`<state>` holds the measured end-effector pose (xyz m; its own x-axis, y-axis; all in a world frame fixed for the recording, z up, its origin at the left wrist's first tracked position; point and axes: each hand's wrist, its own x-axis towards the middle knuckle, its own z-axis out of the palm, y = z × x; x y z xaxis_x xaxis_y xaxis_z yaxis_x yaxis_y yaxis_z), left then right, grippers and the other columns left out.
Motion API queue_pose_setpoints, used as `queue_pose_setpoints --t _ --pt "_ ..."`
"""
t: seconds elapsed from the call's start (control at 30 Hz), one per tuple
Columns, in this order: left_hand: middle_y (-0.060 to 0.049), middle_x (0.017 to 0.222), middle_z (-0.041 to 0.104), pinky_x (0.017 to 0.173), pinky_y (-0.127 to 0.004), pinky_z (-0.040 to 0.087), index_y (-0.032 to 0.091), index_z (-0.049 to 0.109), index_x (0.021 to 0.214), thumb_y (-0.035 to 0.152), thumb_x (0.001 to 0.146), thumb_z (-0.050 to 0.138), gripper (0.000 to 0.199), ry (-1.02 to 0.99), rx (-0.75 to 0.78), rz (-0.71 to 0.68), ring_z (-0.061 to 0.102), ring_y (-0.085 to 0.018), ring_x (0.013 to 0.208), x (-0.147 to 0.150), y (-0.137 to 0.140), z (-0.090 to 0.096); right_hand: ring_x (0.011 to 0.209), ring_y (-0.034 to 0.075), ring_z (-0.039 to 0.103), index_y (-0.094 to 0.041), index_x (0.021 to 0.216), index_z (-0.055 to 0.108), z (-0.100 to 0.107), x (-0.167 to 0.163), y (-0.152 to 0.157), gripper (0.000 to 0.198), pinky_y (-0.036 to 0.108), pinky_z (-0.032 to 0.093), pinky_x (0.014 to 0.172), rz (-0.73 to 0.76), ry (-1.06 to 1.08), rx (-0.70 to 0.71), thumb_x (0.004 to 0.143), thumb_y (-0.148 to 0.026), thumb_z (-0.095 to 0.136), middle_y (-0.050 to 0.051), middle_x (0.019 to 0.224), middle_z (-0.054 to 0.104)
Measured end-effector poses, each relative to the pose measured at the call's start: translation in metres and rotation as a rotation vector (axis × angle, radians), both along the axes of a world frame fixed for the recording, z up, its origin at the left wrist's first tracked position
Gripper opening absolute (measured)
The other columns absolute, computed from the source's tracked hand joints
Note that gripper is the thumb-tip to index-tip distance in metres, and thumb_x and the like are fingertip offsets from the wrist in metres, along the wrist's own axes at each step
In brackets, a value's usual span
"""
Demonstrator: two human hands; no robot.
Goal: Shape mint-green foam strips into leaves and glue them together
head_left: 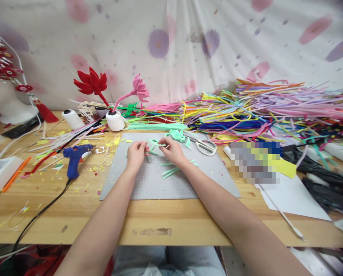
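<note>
Above a grey cutting mat (122, 184), my left hand (136, 154) and my right hand (171, 150) are both closed on a mint green pipe cleaner (154, 143), which bends in a loop between them. The fingertips of each hand are pinched, and the part inside them is hidden. Several short mint green pipe cleaner pieces (171, 172) lie on the mat beside my right wrist. A bunch of shaped mint green pieces (176, 135) sits just beyond my right hand. Scissors with pale handles (206, 147) rest at the mat's far right.
A blue glue gun (75, 157) stands on the left, its cord running to the front edge. Red and pink pipe cleaner flowers (92, 82) rise from a white spool (115, 121). Heaped coloured pipe cleaners (263, 103) fill the back right. White paper (298, 199) lies right.
</note>
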<state>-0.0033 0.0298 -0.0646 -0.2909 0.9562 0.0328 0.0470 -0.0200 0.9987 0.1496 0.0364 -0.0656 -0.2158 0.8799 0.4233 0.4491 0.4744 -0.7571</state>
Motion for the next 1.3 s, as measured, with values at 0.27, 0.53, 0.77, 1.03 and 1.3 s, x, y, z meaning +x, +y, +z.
queue_pose_setpoints --t 0.27,0.53,0.77,1.03,1.3 --pt "0.001 0.048 0.052 0.041 -0.021 0.036 0.016 0.051 0.060 0.049 0.067 0.053 0.034 0.159 0.035 0.166 0.049 -0.010 0.043 -0.023 0.003 0.010 0.065 0.010 0.051 -0.018 0.080 0.054 0.001 0.002 0.003 0.013 0.023 0.041 0.061 0.052 0.113 -0.088 0.070 -0.020 0.046 -0.001 0.077 0.058" --pt "0.001 0.054 0.053 0.041 -0.021 0.035 0.016 0.053 0.066 0.036 0.069 0.053 0.020 0.091 -0.043 -0.143 0.048 -0.010 0.046 0.007 -0.006 0.008 0.072 0.011 0.052 -0.017 0.083 0.057 0.002 -0.002 -0.003 0.026 0.022 0.039 0.062 0.119 0.028 -0.035 0.064 -0.010 0.042 0.000 0.079 0.059" --pt "0.002 0.047 0.043 0.054 -0.025 0.034 0.019 0.042 0.051 0.029 0.077 0.037 0.029 0.519 0.047 0.232 0.043 -0.013 0.051 -0.031 0.003 0.012 0.070 0.012 0.050 -0.017 0.078 0.062 -0.001 0.003 0.002 0.024 0.025 0.040 0.068 0.066 0.028 0.009 0.072 -0.015 0.039 0.002 0.075 0.057" --pt "-0.007 0.095 0.057 0.082 -0.035 0.036 0.020 0.054 0.093 0.020 0.069 0.052 0.024 0.922 0.191 0.194 0.051 -0.021 0.087 -0.039 0.001 0.007 0.067 0.011 0.049 -0.018 0.078 0.065 -0.002 0.007 0.007 0.025 0.024 0.043 0.063 0.058 0.061 -0.086 0.072 -0.017 0.041 0.002 0.075 0.054" --pt "-0.007 0.088 0.058 0.083 -0.037 0.035 0.023 0.061 0.079 0.021 0.069 0.056 0.012 1.146 0.298 -0.273 0.045 -0.024 0.093 -0.017 -0.004 0.002 0.057 0.008 0.051 -0.018 0.086 0.061 -0.006 0.007 0.008 0.025 0.019 0.040 0.046 0.111 0.172 -0.305 0.074 -0.021 0.039 0.001 0.082 0.060"
